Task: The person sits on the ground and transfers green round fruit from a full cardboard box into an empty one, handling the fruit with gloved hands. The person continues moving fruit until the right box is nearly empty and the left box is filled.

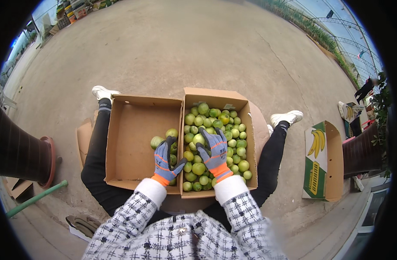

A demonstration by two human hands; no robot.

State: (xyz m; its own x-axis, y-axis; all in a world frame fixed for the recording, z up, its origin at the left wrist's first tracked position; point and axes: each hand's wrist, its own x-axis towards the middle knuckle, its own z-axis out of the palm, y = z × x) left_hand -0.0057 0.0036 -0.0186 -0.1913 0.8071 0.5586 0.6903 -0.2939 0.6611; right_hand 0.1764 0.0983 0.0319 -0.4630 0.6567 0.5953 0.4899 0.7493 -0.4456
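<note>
The left hand (166, 162), in a grey glove with orange bands, reaches into the near right corner of the left box, its thumb spread from its fingers (168, 147) above a small group of green tomatoes (157, 141); whether it grips one cannot be told. The right hand (216, 151), gloved alike, is over the right box; one pale green tomato (198, 139) lies between its bent fingers and its thumb, though whether they are closed tight on it cannot be told.

The left box (133, 143) is plain brown cardboard, its few tomatoes gathered at the right side; the right box (213, 93) stands just beside it, well filled with round tomatoes (198, 168), mostly green, a few turning yellow or orange, such as one toward the far side (224, 118).

Around the boxes are the person's outstretched legs in black trousers (270, 173), ending in white shoes (287, 117); at the near side is a black-and-white checked jacket (177, 236); a concrete floor (164, 52) spreads beyond; to the right stands a carton with a banana picture (315, 156); to the left lies a green pole (38, 197); at the far right are green plants (311, 34).
</note>
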